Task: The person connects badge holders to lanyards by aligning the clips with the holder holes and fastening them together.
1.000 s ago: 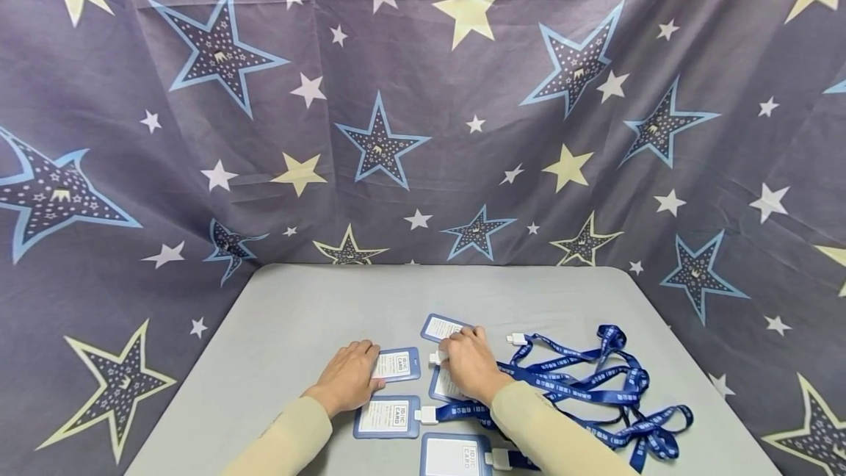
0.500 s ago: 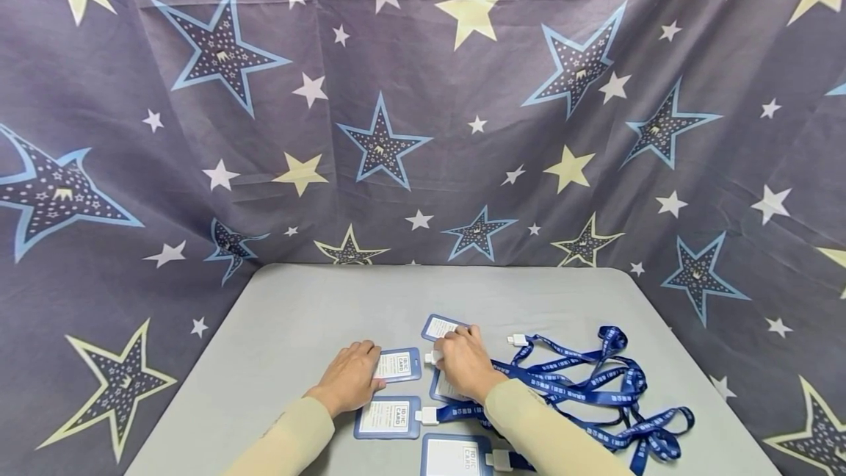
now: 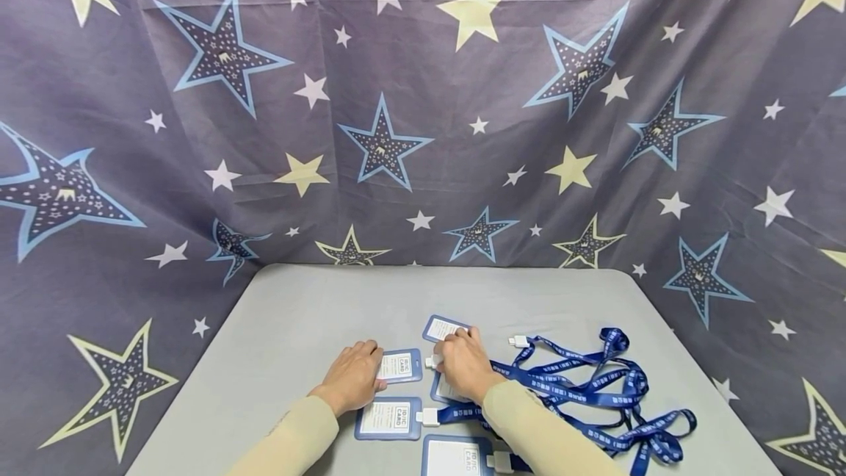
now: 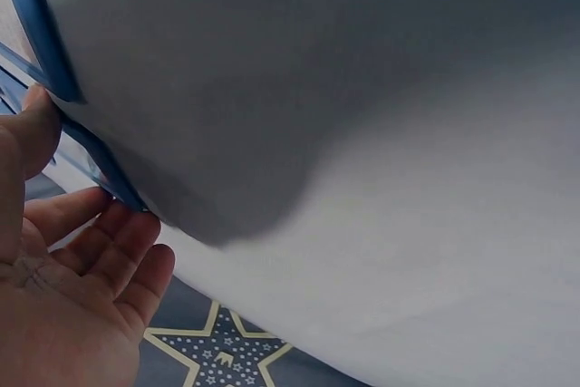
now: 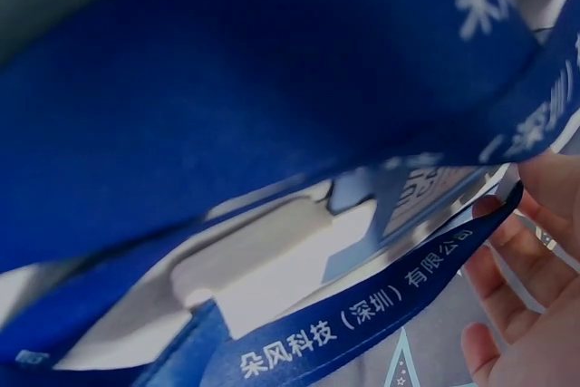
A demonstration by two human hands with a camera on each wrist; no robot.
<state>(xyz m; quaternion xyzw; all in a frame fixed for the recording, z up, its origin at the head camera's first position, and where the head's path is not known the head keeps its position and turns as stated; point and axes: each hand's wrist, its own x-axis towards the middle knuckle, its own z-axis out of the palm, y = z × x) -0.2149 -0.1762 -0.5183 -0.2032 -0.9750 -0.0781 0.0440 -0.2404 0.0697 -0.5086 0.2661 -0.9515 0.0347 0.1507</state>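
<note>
On the grey table my left hand [image 3: 352, 377] holds a blue-framed ID card holder [image 3: 399, 366] by its edges. The left wrist view shows the thumb on one side of the blue frame [image 4: 104, 159] and fingertips on the other. The holder's slotted end points right. Just beyond that slot is a white plastic clip [image 3: 432, 361] at the end of a blue lanyard [image 3: 562, 390]. My right hand [image 3: 468, 367] pinches this lanyard by its clip end. In the right wrist view the printed strap [image 5: 362, 314] runs up to the pinching fingers [image 5: 512, 251].
A card holder [image 3: 388, 428] clipped to a lanyard lies nearest the left wrist; another clipped holder [image 3: 456, 458] is at the front. One holder [image 3: 441, 327] lies behind the right hand, another [image 3: 447, 389] partly under it. A lanyard's white clip [image 3: 519, 341] points left among tangled straps.
My right hand has edged left with the white clip, narrowing the gap to the card holder's slot. My left hand has stayed in place on the holder.
</note>
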